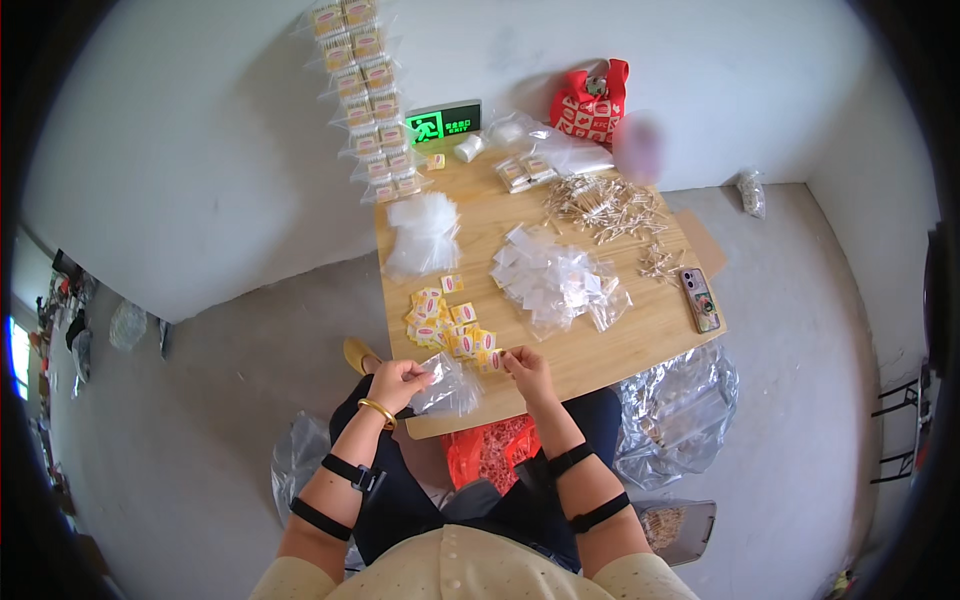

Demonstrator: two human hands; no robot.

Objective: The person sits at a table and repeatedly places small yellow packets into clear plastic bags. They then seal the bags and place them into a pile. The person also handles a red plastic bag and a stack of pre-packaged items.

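Note:
My left hand point(400, 384), with a gold bangle at its wrist, pinches the edge of some clear plastic bags point(450, 392) at the table's near edge. To its right, my right hand point(528, 374) holds a small yellow-and-white card point(496, 361) between thumb and fingers. The card is just beside the bags and at the edge of a loose heap of like cards point(428, 318). Beyond the heap is a stack of clear bags point(422, 232). A pile of clear bags with white pieces in them point(556, 282) lies mid-table.
Cotton swabs point(605, 205) lie heaped at the far right of the wooden table point(600, 350). A phone point(700, 300) rests by the right edge. Behind stand a green exit sign point(445, 121) and a red bag point(590, 110). Strung packs point(365, 105) hang at the far left.

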